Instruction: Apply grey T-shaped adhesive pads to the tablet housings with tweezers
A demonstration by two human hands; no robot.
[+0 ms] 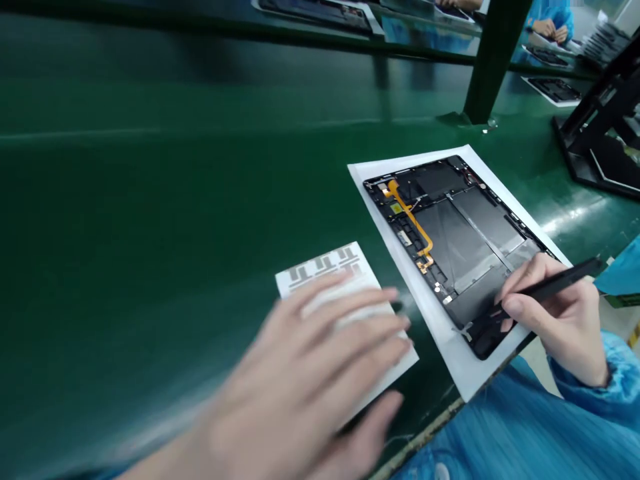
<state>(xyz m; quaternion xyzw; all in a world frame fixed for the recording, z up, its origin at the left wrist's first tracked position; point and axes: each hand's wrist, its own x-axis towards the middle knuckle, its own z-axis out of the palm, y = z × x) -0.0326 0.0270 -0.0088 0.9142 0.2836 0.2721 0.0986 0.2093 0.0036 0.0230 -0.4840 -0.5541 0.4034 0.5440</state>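
My left hand (320, 360), slightly blurred, is spread with its fingers apart over a white sheet of grey T-shaped stickers (324, 261). Most of that sheet is covered by the fingers. In my right hand (555, 313), held like a pen, are slim black tweezers (565, 279), pointing down and left. Their tips are hard to make out against the black tablet housing (480, 233). Close to them, at the housing's near corner, shows a small grey sticker (467, 331). An orange flex cable (413, 217) runs along the housing's left side.
White paper (440, 340) lies under the housing, reaching the bench's front edge. A green post (497, 67) rises behind it. At the far right stands a black stand (590, 133). Another housing (555, 89) lies farther back. A co-worker's hands (550, 30) appear at top right.
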